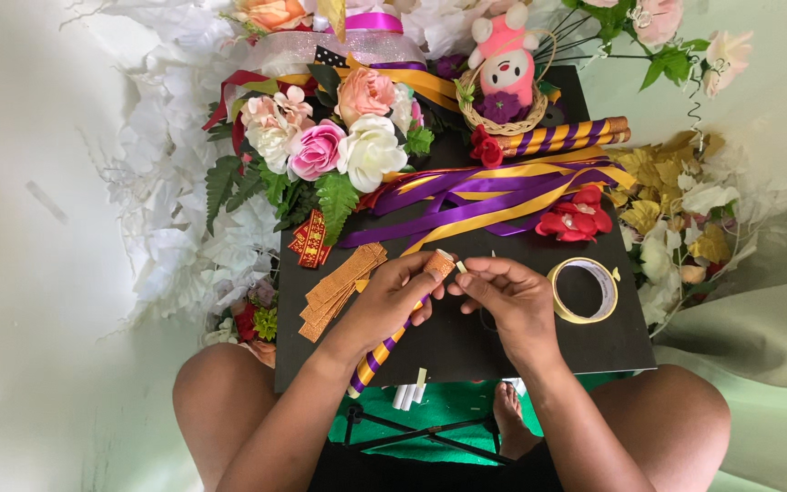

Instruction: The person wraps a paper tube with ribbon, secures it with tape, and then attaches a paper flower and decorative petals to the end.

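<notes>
There is a single view, taken from a camera worn on the person's head. It looks almost straight down, from close above, onto a flat black board [539, 351] resting across the knees. The board's near edge lies towards the bottom of the frame, just above the thighs, and its far edge runs under the heap of artificial flowers [330, 137] at the top. Both hands sit near the frame's centre.
</notes>
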